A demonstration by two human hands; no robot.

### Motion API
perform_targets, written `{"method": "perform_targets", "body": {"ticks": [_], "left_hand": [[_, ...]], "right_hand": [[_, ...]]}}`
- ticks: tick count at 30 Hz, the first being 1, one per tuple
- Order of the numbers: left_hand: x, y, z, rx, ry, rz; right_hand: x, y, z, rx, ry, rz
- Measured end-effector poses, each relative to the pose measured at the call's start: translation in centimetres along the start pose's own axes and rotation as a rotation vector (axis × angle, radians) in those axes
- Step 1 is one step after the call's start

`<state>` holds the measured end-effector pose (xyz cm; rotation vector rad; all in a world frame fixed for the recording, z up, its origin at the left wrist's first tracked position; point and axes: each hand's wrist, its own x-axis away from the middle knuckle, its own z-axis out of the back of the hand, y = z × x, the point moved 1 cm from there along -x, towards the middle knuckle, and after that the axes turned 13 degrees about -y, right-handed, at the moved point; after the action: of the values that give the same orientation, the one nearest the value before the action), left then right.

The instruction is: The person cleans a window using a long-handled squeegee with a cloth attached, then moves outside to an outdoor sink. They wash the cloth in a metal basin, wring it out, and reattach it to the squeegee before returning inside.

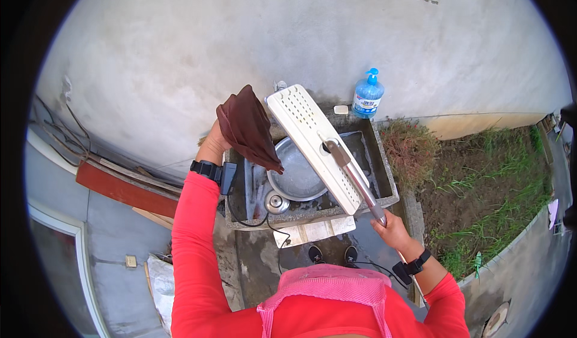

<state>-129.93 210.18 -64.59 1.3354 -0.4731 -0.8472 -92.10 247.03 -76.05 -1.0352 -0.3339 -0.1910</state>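
Observation:
A dark brown cloth (247,128) is gripped in my left hand (217,137), raised above the left side of a stone sink (388,182). My right hand (393,232) is closed around the metal handle (363,185) of a flat mop. The mop's white head (299,126), perforated with small holes, is held up slantwise over the sink, just right of the cloth. Beneath the cloth and mop head sits a round metal basin (293,171), partly hidden by both. A small round steel object (276,202) lies in front of the basin.
A blue pump bottle (367,97) and a whitish soap bar (341,109) stand on the sink's back ledge. Behind is a plastered wall (225,36), with a tap (280,85) partly hidden. A planted bed (487,189) lies to the right. A pale slab (315,232) is before the sink.

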Motion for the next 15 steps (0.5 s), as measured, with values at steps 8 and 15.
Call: {"method": "perform_targets", "body": {"ticks": [8,15], "left_hand": [[-3.9,3.7,-6.2,-0.193,-0.197,0.239],[-5.0,1.3,-15.8,-1.281,-0.529,-0.043]], "right_hand": [[-0.3,5.0,-1.9,0.044,-0.184,-0.021],[-3.2,6.6,-2.0,0.184,-0.122,-0.016]]}}
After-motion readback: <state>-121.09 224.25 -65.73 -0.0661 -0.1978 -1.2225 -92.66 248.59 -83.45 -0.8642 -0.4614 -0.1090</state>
